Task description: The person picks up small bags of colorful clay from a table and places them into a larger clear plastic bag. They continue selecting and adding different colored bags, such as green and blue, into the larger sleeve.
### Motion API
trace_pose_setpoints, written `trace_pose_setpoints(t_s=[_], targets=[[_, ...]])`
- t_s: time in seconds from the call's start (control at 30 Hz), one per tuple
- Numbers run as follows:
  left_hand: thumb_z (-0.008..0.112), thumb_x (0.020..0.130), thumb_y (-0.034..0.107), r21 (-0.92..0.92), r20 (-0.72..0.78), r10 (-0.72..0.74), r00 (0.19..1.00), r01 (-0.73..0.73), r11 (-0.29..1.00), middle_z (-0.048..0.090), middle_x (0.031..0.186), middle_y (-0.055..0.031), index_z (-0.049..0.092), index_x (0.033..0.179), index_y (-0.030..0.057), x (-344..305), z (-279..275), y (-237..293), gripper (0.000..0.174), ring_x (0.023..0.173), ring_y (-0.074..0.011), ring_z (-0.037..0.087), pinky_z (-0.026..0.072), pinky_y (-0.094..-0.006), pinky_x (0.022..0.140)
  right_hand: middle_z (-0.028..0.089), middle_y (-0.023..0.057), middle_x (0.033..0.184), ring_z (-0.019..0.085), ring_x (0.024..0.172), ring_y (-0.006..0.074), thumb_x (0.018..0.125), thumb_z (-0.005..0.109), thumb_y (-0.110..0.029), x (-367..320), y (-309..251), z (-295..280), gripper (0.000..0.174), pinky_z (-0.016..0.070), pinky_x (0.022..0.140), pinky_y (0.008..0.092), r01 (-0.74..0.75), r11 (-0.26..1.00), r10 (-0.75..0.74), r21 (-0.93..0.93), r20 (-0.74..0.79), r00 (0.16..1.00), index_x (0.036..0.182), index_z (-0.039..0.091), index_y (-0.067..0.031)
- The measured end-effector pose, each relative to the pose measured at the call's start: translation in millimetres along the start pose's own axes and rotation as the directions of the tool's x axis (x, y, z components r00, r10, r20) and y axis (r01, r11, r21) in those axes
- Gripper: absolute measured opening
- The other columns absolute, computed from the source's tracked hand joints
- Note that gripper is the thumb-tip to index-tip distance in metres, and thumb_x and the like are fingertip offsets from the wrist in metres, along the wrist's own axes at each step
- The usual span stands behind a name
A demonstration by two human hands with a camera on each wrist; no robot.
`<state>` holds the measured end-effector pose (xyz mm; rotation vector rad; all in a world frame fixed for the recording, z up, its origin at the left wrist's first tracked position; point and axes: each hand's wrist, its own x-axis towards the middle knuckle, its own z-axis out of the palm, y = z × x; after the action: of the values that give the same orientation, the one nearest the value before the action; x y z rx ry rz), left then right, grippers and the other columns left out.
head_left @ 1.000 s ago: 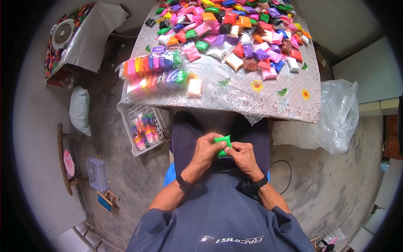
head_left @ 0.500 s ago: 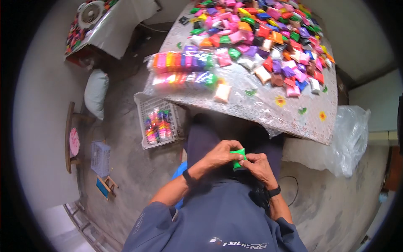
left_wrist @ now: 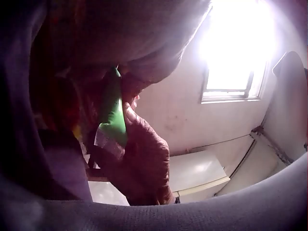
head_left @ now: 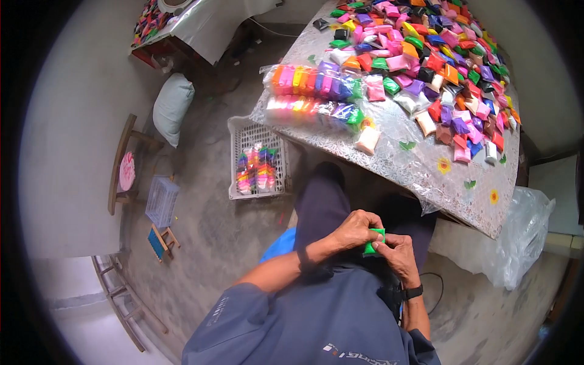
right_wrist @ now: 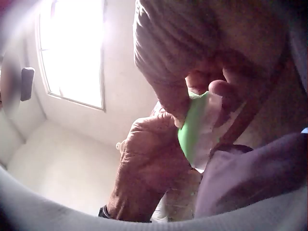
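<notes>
Fingers of the left hand [head_left: 354, 231] and right hand [head_left: 400, 257] pinch one small, green, pillow-shaped plastic packet [right_wrist: 191, 130] between them, over the dark-trousered lap [head_left: 323, 198]. Seen from that packet in the head view, a lace-patterned table [head_left: 465, 202] carries a heap of glossy multicoloured packets [head_left: 438, 76] towards one o'clock and two clear plastic bags of packets [head_left: 310, 108] towards eleven; a white perforated plastic basket [head_left: 233, 164] sits towards ten.

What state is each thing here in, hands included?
Left hand, pinching green packet
Right hand, pinching it too
Green packet, sealed or open unclear
Table, covered
Loose packets, heaped on table
Clear bags, filled
Crate, partly filled
Pale sack, plump
Clear plastic, crumpled
</notes>
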<state>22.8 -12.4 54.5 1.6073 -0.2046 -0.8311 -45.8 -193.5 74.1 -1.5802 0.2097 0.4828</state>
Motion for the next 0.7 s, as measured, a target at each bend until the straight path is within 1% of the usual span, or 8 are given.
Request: trace_pose_setpoints(t_s=[0.1,0.17,0.23,0.33,0.47,0.53,0.6,0.7], targets=[[0.073,0.080,0.010,-0.020,-0.033,0.011,0.999,-0.012,1.000,0.070,0.076,-0.0054,0.070,0.087,-0.0032,4.2,5.6,-4.5,0.015,0.071,-0.0107,0.062,0.0496,-0.0293,0.066,0.061,-0.0044,0.069,0.049,0.065,0.0029,0.087,0.075,-0.015,2.8,2.6,-2.7,0.021,0.0375,0.058,0.0237,0.007,1.000,-0.007,-0.020,-0.023,1.000,0.079,0.070,0.0033],[0.072,0.081,0.008,-0.117,-0.067,0.016,0.998,-0.024,0.993,0.069,0.076,-0.0040,0.070,0.086,-0.0027,5.9,6.5,-6.4,0.012,0.070,-0.0095,0.061,0.0490,-0.0285,0.065,0.062,-0.0039,0.070,0.050,0.066,0.0030,0.087,0.075,-0.015,4.4,6.0,-0.3,0.021,0.0382,0.059,0.0234,-0.008,1.000,0.008,-0.011,-0.031,0.999,0.080,0.070,0.0037],[0.071,0.082,0.007,-0.167,-0.091,0.005,0.996,-0.020,0.986,0.068,0.076,-0.0029,0.069,0.087,-0.0024,4.8,6.5,-10.0,0.011,0.071,-0.0080,0.060,0.0483,-0.0269,0.064,0.063,-0.0029,0.072,0.051,0.066,0.0033,0.088,0.075,-0.015,5.3,9.7,3.6,0.020,0.0393,0.060,0.0229,0.000,0.997,0.009,0.076,-0.128,0.992,0.082,0.070,0.0043],[0.072,0.084,0.008,-0.242,-0.132,-0.006,0.991,-0.026,0.970,0.069,0.078,-0.0029,0.069,0.089,-0.0024,3.5,5.7,-11.0,0.011,0.072,-0.0072,0.060,0.0485,-0.0257,0.065,0.064,-0.0034,0.074,0.051,0.067,0.0031,0.088,0.075,-0.014,8.0,8.5,4.7,0.017,0.0400,0.061,0.0223,0.029,0.987,-0.013,0.157,-0.101,0.995,0.085,0.071,0.0027],[0.072,0.087,0.008,-0.281,-0.152,0.038,0.988,-0.080,0.957,0.070,0.081,-0.0032,0.069,0.091,-0.0021,5.7,5.4,-17.5,0.011,0.071,-0.0074,0.061,0.0494,-0.0252,0.065,0.063,-0.0039,0.072,0.051,0.066,0.0026,0.089,0.074,-0.014,8.2,3.5,3.5,0.016,0.0401,0.061,0.0221,0.052,0.999,-0.051,0.013,-0.057,0.997,0.084,0.072,0.0010],[0.072,0.088,0.008,-0.291,-0.141,0.041,0.989,-0.081,0.953,0.070,0.081,-0.0033,0.068,0.091,-0.0021,6.5,6.7,-19.6,0.011,0.070,-0.0077,0.061,0.0498,-0.0253,0.065,0.063,-0.0040,0.069,0.051,0.064,0.0026,0.090,0.073,-0.015,8.2,2.3,2.0,0.017,0.0397,0.059,0.0222,-0.066,0.997,0.065,-0.032,-0.038,0.997,0.081,0.073,0.0002],[0.071,0.089,0.008,-0.349,-0.132,0.030,0.991,-0.075,0.934,0.070,0.081,-0.0035,0.068,0.091,-0.0029,6.2,9.6,-21.5,0.011,0.069,-0.0084,0.062,0.0503,-0.0257,0.065,0.063,-0.0037,0.067,0.051,0.063,0.0028,0.090,0.072,-0.015,7.7,3.5,2.8,0.018,0.0394,0.058,0.0225,-0.060,0.998,0.060,-0.004,-0.051,0.997,0.080,0.072,0.0004],[0.070,0.089,0.008,-0.301,-0.147,0.015,0.989,-0.059,0.952,0.069,0.080,-0.0038,0.067,0.090,-0.0032,3.6,9.8,-15.2,0.011,0.069,-0.0090,0.062,0.0509,-0.0261,0.065,0.062,-0.0039,0.066,0.050,0.060,0.0027,0.090,0.072,-0.016,7.8,5.3,4.8,0.019,0.0376,0.056,0.0223,-0.049,0.998,0.052,0.037,-0.079,0.996,0.078,0.072,-0.0005]])
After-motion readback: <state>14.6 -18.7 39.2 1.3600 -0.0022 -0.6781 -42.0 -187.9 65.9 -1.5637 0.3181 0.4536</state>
